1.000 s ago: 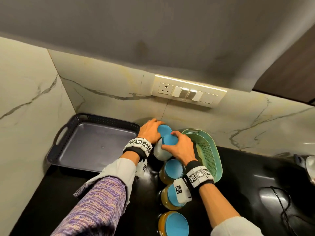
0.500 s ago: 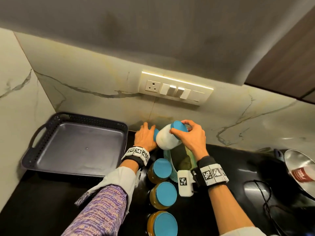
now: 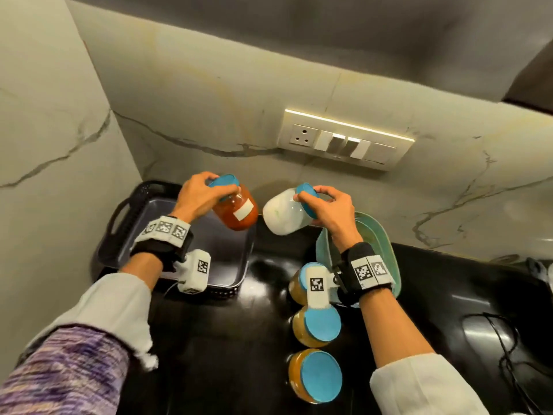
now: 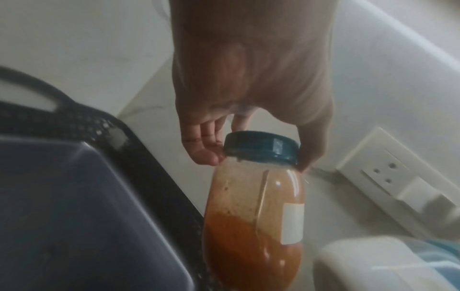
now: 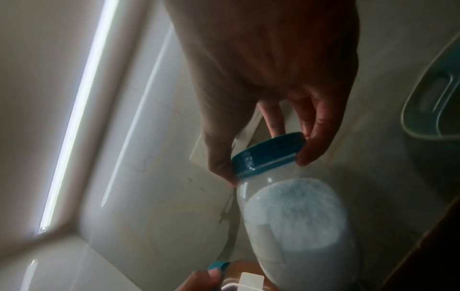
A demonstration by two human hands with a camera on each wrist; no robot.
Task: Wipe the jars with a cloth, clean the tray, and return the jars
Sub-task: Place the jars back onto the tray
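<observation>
- Left hand (image 3: 196, 194) pinches the orange jar (image 3: 238, 211) by its lid – lower it upright onto the tray (image 3: 227, 265) below;
- Right hand (image 3: 327, 206) pinches the white jar (image 3: 282, 215) likewise; level its tilt first.

Black glossy countertop (image 3: 227, 348) bears a dark perforated tray (image 3: 119, 235) at the wall corner, a green basket (image 3: 386, 253), three blue-lidded jars (image 3: 321, 323) in a row, and a black cable (image 3: 505, 351).
</observation>
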